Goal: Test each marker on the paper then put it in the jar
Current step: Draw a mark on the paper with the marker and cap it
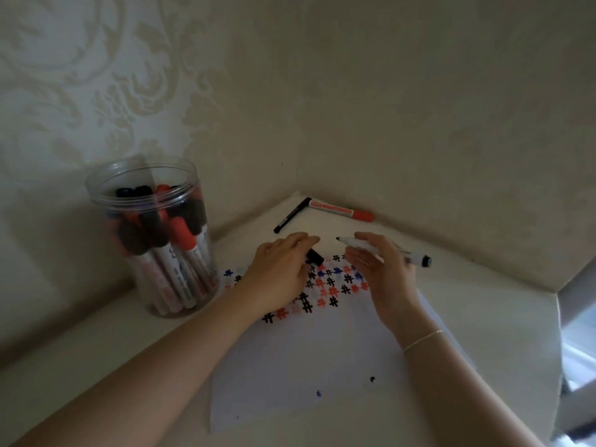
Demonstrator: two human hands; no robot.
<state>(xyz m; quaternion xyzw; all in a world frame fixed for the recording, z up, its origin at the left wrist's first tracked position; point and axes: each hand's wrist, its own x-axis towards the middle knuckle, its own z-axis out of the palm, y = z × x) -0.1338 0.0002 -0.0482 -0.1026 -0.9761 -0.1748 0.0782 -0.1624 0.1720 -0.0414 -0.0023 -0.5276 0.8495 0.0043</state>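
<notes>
Arms: two, bare from elbow to wrist, no sleeves in view.
Left hand (280, 272): bare, no ring or watch seen.
Right hand (382, 272): bare, ungloved.
Right wrist: thin pale chain bracelet (422, 341), single strand, lying slantwise across the forearm.

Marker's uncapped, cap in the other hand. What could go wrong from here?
1. The right hand holds the uncapped marker with its tip pointing toward the left hand; recapping with the black cap could ink the fingers.
2. The left forearm lies over the hash marks on the paper; fresh ink may smear.
3. The jar looks crowded, so dropping another marker in may jam or nudge it.
</notes>
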